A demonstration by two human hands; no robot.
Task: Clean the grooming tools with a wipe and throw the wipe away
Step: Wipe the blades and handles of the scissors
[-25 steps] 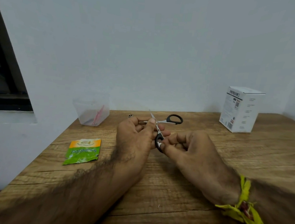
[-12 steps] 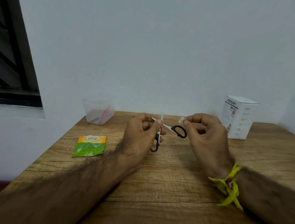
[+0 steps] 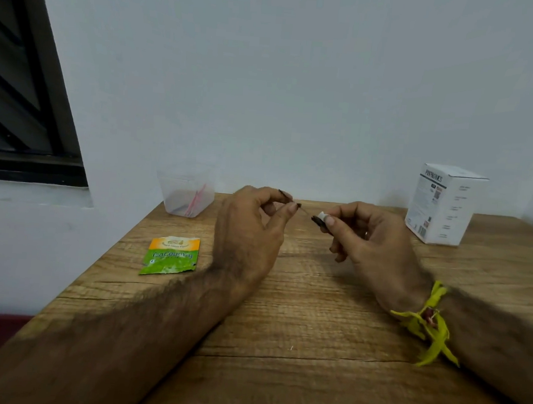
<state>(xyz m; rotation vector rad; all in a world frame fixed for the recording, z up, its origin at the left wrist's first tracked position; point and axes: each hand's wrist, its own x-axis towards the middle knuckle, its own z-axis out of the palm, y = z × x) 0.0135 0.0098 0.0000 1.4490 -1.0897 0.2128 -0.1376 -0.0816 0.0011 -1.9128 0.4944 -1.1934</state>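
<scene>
Both hands are raised just above the wooden table (image 3: 311, 348). My left hand (image 3: 247, 232) pinches the thin metal end of the small scissors between thumb and forefinger. Only a sliver of blade and a bit of black handle (image 3: 316, 220) show between the hands. My right hand (image 3: 367, 241) pinches a small white wipe (image 3: 322, 215) against that black handle, with its other fingers curled. The rest of the scissors is hidden by my fingers.
A green and orange sachet (image 3: 171, 255) lies flat at the left of the table. A clear plastic container (image 3: 186, 195) with pink sticks stands at the back by the wall. At the back right stands a white box (image 3: 443, 204). A dark window (image 3: 19, 86) is at the left.
The scissors, held open and plainly visible before, are now almost hidden between my fingertips. My right hand has brought the wipe onto the black handle. Both hands sit a little higher.
</scene>
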